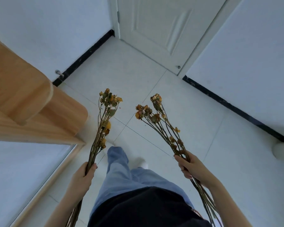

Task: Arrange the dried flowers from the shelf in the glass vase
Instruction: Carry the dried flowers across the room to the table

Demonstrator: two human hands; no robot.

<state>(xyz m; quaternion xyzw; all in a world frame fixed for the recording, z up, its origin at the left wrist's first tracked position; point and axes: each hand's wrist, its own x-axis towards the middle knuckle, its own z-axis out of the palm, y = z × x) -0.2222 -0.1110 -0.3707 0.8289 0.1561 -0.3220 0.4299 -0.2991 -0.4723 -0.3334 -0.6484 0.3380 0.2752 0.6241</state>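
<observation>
Two bunches in play here. The left grip is curled tight round the stems of the left bunch of dried flowers, and the right grip is clamped round the stems of the right bunch. Both bunches point away from the person, heads out over the tiled floor, cut ends trailing back past the forearms. What looks like the wooden shelf unit is off to the left, and there's a closed white door at the far end. No glass vase anywhere in sight, so I'd call this the carrying leg, arranging not yet begun. These should weigh next to nothing, but they look brittle: stiff thin stems, papery yellow heads that could shed at a knock. Mid-stem, where both grips sit, looks the right place. Keep off the blooms, and feed the cut ends in first.
</observation>
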